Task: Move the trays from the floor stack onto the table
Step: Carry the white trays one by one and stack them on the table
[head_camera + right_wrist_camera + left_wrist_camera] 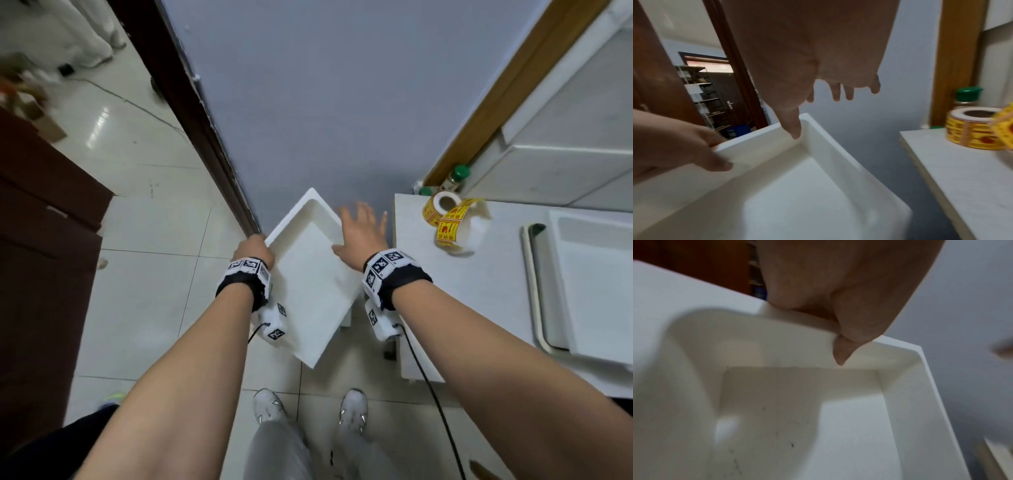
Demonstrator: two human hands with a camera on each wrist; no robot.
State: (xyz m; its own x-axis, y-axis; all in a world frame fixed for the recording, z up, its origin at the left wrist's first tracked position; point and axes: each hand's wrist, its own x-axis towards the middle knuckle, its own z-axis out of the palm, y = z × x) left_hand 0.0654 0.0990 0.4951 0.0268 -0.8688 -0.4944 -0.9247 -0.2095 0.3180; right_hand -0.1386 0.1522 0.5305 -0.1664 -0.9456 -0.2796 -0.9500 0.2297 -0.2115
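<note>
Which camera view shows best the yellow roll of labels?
The head view: the yellow roll of labels lies whole on the white table. The right wrist view shows it blurred at the edge; the left wrist view shows none.

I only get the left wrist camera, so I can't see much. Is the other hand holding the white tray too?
Observer: No. The right hand is spread open over the right edge of the white tray. Only the left hand grips the rim.
Operator: Is the table close?
Observer: Yes, the white table stands just to the right of the tray.
Operator: Is anything on it?
Observer: A roll of yellow labels near its far corner and, farther right, a stack of trays.
</note>
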